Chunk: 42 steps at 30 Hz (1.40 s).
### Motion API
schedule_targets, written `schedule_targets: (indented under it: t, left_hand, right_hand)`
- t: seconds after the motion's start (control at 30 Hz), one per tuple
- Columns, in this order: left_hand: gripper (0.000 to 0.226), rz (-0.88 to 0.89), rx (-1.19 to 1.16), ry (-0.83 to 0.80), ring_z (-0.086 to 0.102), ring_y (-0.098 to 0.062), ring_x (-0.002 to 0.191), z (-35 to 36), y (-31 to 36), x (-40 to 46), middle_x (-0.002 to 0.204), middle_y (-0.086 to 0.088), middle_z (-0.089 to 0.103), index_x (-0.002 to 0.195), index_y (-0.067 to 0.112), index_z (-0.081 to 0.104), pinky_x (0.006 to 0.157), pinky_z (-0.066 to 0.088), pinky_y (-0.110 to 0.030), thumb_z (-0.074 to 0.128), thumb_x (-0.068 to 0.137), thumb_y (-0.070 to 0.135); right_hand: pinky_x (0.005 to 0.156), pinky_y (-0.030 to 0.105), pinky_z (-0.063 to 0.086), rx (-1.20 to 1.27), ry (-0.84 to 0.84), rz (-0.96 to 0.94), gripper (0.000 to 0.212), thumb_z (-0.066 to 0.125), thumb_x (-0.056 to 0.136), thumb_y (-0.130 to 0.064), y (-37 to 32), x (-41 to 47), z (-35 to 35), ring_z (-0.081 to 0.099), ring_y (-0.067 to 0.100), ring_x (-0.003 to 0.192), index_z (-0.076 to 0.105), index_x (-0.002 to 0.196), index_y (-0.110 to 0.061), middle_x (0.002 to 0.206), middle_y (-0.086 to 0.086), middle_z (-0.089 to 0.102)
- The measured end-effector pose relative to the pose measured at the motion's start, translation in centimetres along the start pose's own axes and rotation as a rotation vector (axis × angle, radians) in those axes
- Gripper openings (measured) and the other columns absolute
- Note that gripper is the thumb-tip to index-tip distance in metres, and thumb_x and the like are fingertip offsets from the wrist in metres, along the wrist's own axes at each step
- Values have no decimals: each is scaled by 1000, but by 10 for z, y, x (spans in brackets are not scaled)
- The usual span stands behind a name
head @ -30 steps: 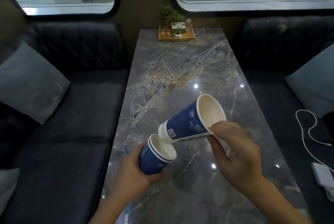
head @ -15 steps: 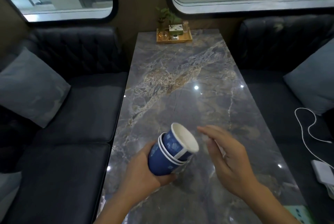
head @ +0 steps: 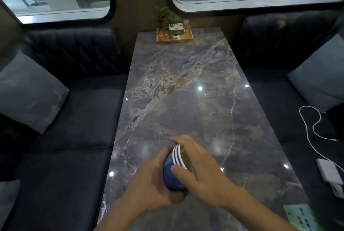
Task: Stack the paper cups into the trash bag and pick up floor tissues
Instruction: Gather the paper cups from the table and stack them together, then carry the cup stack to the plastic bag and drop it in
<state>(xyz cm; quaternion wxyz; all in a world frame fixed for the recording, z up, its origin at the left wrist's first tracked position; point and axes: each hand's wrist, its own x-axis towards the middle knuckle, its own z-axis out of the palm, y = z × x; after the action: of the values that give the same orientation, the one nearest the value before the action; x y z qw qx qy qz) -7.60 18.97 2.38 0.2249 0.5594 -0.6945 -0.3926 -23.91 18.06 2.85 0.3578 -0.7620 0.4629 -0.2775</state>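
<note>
A nested stack of blue paper cups (head: 172,173) with white rims lies tilted above the near part of the marble table (head: 178,91). My left hand (head: 152,184) wraps around the stack's base from the left. My right hand (head: 201,171) lies flat over the cups' mouths, palm on the rims and thumb on the blue side. Three white rims show close together. No trash bag or floor tissue is in view.
A wooden tray (head: 175,36) with a small plant and jars stands at the table's far end. Dark sofas with grey cushions (head: 28,91) flank the table. A white cable (head: 312,130) and charger (head: 329,173) lie on the right seat. A green card (head: 301,217) sits at the near right corner.
My right hand slid the third cup into the two held by my left hand, let go of it, then came down over the rims. The stack now sits fully nested.
</note>
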Motion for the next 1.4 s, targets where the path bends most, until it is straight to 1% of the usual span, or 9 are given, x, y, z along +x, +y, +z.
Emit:
schedule_targets:
  t: [0.2, 0.33, 0.47, 0.73, 0.97, 1.07, 1.13, 1.27, 1.4]
  left_hand:
    - [75, -73, 11, -33, 70, -7, 74, 7, -4, -10, 87, 10, 71, 111, 41, 49, 64, 57, -36, 79, 43, 32]
    - [78, -116, 9, -55, 69, -3, 81, 13, -9, -21, 93, 14, 70, 117, 44, 45, 70, 58, -35, 78, 47, 35]
    - [83, -99, -73, -33, 68, 0, 96, 14, -10, -36, 110, 19, 68, 123, 46, 46, 79, 58, -32, 87, 51, 40]
    - [77, -117, -136, 77, 66, -1, 98, -4, -53, -111, 109, 17, 66, 129, 40, 51, 79, 53, -16, 81, 59, 54]
    - [61, -139, -540, 189, 70, -23, 99, -4, -90, -223, 114, -6, 68, 122, 21, 60, 76, 58, -28, 80, 64, 31]
    - [54, -172, -670, 182, 70, -17, 96, 2, -107, -279, 112, -6, 70, 119, 18, 62, 73, 56, -22, 81, 69, 19]
    - [47, -203, -733, 189, 71, -12, 94, 8, -118, -316, 110, -2, 73, 116, 11, 63, 74, 57, -20, 78, 73, 3]
    - [46, -257, -801, 153, 69, -23, 99, 19, -138, -383, 112, -13, 72, 119, 6, 62, 78, 58, -28, 68, 73, 4]
    - [46, -315, -789, 123, 70, -20, 93, 26, -144, -432, 109, -14, 73, 117, 6, 63, 77, 59, -30, 69, 71, 3]
  right_hand:
    - [102, 34, 41, 13, -56, 45, 61, 45, 79, -59, 5, -9, 3, 41, 2, 124, 34, 134, -34, 135, -18, 38]
    - [99, 34, 43, 39, -111, 51, 64, 62, 76, -51, 7, -15, 8, 41, 1, 121, 32, 132, -39, 130, -21, 36]
    - [100, 25, 41, 162, -141, 66, 65, 71, 74, -42, 7, -22, 10, 45, 2, 121, 39, 130, -40, 128, -24, 41]
    - [77, 20, 53, 481, 112, 258, 59, 71, 66, -47, -1, -79, 13, 65, 7, 97, 54, 121, -34, 113, -10, 63]
    - [75, 19, 55, 618, 278, 330, 60, 67, 62, -45, -54, -150, 75, 65, 8, 92, 59, 118, -25, 106, -6, 69]
    - [80, 22, 55, 619, 236, 384, 65, 66, 63, -48, -80, -191, 118, 65, 13, 104, 55, 124, -28, 121, 1, 64]
    - [82, 14, 51, 610, 227, 412, 70, 66, 66, -47, -95, -219, 145, 63, 5, 109, 51, 131, -25, 127, -3, 61]
    - [82, 10, 50, 678, 309, 480, 56, 58, 76, -24, -125, -277, 182, 63, -5, 102, 50, 131, -16, 119, -12, 64]
    - [79, 13, 52, 668, 429, 556, 35, 68, 81, -13, -150, -340, 210, 67, 3, 97, 63, 115, -16, 106, -6, 75]
